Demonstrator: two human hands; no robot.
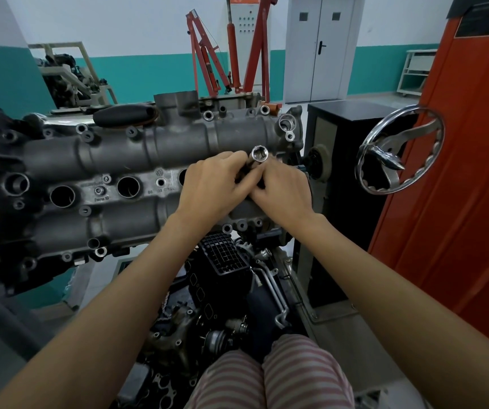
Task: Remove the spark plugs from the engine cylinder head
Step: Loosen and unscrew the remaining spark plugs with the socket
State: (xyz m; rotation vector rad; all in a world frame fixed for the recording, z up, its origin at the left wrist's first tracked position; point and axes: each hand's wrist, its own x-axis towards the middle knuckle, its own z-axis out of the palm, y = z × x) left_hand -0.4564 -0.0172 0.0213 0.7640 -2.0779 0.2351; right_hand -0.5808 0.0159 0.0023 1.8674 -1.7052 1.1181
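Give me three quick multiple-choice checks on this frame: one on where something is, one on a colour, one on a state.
1. Where is the handwheel relative to the hands?
A. to their right
B. to their left
C. below them

2. What colour is the engine hoist by the back wall?
A. blue
B. red
C. yellow

3. What is the socket doing?
A. lying on the floor
B. seated in a plug well
C. held by both hands, open end up

Answers: 1 A, it sits on the stand at the right. 2 B, its frame is red. 3 C, left hand and right hand grip it above the cylinder head.
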